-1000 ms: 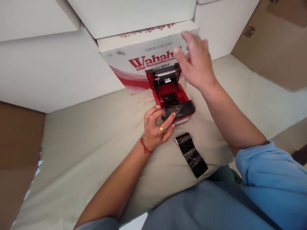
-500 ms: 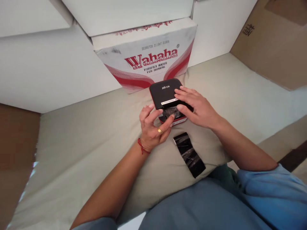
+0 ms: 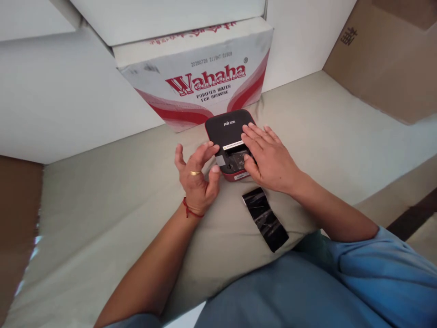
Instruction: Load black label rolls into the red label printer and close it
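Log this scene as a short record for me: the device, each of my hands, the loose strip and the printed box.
Device: red and black printer-like device, lid down
Left hand: fingertips at the device's left edge, contact unclear
Right hand: laid on the device's right side
Strip: black strip, on the pale cloth
Box: Wahaha box, behind the device

At 12 o'clock, carton point(image 3: 201, 102) reads "Wahaha®", "PURIFIED WATER FOR DRINKING"; at 2, brown box point(image 3: 382, 68) bears 1 black character point(image 3: 348, 36); device point(image 3: 227, 132) strip point(image 3: 235, 145) shows warning triangle point(image 3: 225, 148).

Device point(image 3: 221, 132) btwn box point(image 3: 211, 107) & strip point(image 3: 265, 221)
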`<state>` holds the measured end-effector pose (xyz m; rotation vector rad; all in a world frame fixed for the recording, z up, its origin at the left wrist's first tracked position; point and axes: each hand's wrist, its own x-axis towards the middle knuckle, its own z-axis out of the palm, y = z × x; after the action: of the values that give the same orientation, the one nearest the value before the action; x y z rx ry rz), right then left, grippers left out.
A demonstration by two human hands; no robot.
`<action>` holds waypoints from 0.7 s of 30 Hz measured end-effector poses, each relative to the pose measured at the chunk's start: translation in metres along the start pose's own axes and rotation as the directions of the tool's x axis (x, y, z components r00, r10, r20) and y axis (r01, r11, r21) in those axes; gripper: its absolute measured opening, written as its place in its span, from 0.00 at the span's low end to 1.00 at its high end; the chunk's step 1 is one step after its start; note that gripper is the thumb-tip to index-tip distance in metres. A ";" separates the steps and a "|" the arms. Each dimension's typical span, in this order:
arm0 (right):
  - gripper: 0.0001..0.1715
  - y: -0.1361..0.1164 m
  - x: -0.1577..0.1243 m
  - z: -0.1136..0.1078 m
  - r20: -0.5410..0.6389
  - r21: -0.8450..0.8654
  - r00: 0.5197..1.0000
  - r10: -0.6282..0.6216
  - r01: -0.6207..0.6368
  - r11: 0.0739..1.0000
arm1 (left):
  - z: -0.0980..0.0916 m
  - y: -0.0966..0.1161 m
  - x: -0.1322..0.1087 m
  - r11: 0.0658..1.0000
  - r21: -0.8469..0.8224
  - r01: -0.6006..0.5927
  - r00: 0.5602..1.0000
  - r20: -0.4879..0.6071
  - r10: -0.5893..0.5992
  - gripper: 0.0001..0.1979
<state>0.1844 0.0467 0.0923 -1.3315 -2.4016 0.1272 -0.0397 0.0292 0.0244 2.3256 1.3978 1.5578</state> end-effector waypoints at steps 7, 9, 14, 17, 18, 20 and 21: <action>0.31 0.003 -0.002 0.011 -0.073 0.035 0.997 0.011 -0.009 0.999 | 0.010 -0.006 0.000 0.995 -0.032 -0.095 0.995 -0.025 0.094 0.19; 0.30 0.004 -0.004 0.018 -0.130 0.042 0.991 0.024 -0.019 0.999 | 0.011 -0.011 -0.002 0.989 -0.038 -0.146 0.988 -0.047 0.144 0.15; 0.21 0.004 -0.016 0.029 -0.333 0.074 0.943 -0.020 0.047 0.996 | 0.007 -0.011 -0.006 0.985 0.112 -0.130 0.981 -0.133 0.145 0.12; 0.18 0.005 -0.023 0.028 -0.383 0.079 0.924 -0.019 0.053 0.995 | 0.004 -0.002 -0.003 0.982 0.145 -0.124 0.974 -0.171 0.148 0.13; 0.18 0.006 -0.024 0.028 -0.382 0.082 0.924 -0.013 0.048 0.995 | 0.002 0.001 -0.001 0.984 0.129 -0.121 0.975 -0.169 0.142 0.14; 0.20 0.007 -0.025 0.026 -0.376 0.089 0.926 -0.021 0.059 0.994 | 0.000 0.008 0.003 0.992 0.098 -0.078 0.983 -0.157 0.093 0.14; 0.20 0.007 -0.025 0.025 -0.383 0.090 0.923 -0.038 0.078 0.993 | 0.000 0.011 0.006 0.995 0.091 -0.050 0.987 -0.146 0.063 0.15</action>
<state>0.1928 0.0325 0.0604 -1.1181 -2.0724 -0.0229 -0.0323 0.0266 0.0339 2.3615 1.4704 1.7538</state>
